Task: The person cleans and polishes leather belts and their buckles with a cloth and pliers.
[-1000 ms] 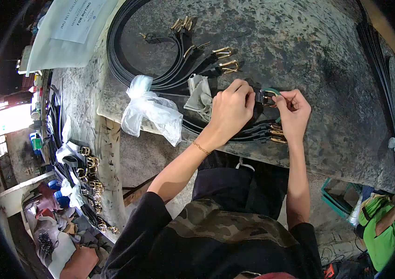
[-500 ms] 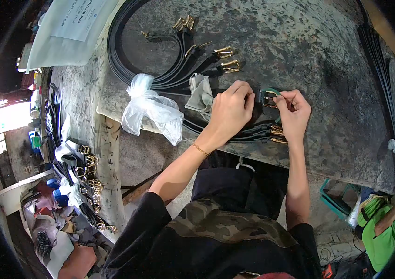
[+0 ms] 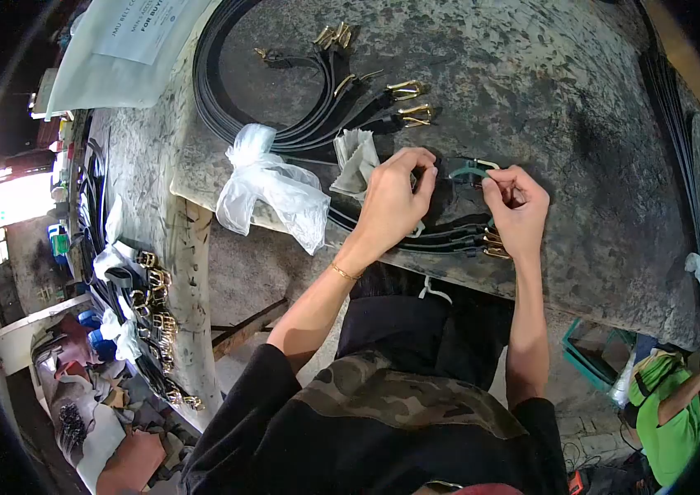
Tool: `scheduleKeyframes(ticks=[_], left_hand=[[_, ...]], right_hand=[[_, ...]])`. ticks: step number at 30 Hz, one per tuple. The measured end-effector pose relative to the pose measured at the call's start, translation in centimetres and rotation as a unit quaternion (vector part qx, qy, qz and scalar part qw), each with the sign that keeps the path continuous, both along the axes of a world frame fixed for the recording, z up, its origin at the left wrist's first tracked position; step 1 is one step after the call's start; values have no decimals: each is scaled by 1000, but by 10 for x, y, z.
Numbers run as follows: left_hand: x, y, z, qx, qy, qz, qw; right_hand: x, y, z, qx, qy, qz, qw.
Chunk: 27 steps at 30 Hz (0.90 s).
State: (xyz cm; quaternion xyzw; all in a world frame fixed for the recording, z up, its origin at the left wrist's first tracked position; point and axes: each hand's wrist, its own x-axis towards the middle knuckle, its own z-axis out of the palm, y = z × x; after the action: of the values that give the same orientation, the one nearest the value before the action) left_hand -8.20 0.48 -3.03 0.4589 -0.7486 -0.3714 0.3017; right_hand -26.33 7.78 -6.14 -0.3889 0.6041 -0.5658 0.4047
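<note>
My right hand point(image 3: 518, 203) is closed in a pinch on one end of a narrow green strip point(image 3: 467, 172). The strip curves toward my left hand, just over a gold-edged belt buckle point(image 3: 488, 163) on a dark belt. My left hand point(image 3: 397, 195) has its fingers curled together beside the strip's free end; whatever is in them is hidden. A crumpled grey cloth point(image 3: 355, 165) lies next to that hand. Below both hands, several black belts point(image 3: 449, 240) with gold buckles run along the table's near edge.
More coiled black belts point(image 3: 216, 99) lie at the table's back left. A knotted clear plastic bag point(image 3: 275, 194) sits on the front edge. Leather scraps point(image 3: 131, 458) are heaped lower left. A person in green point(image 3: 680, 421) is at lower right.
The green strip has swung left and lies flatter, away from the buckle. My left hand has moved slightly left and down; my right hand keeps about the same place.
</note>
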Motion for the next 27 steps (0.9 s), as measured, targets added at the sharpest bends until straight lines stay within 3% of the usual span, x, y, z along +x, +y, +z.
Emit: scheduleKeyframes(ticks=[11, 27], left_hand=[[2, 0, -12, -12, 14, 9, 1000], [4, -1, -11, -19, 9, 14, 1000]], right_hand=[[3, -4, 8, 15, 56, 0, 998], [3, -3, 5, 26, 48, 2, 999]])
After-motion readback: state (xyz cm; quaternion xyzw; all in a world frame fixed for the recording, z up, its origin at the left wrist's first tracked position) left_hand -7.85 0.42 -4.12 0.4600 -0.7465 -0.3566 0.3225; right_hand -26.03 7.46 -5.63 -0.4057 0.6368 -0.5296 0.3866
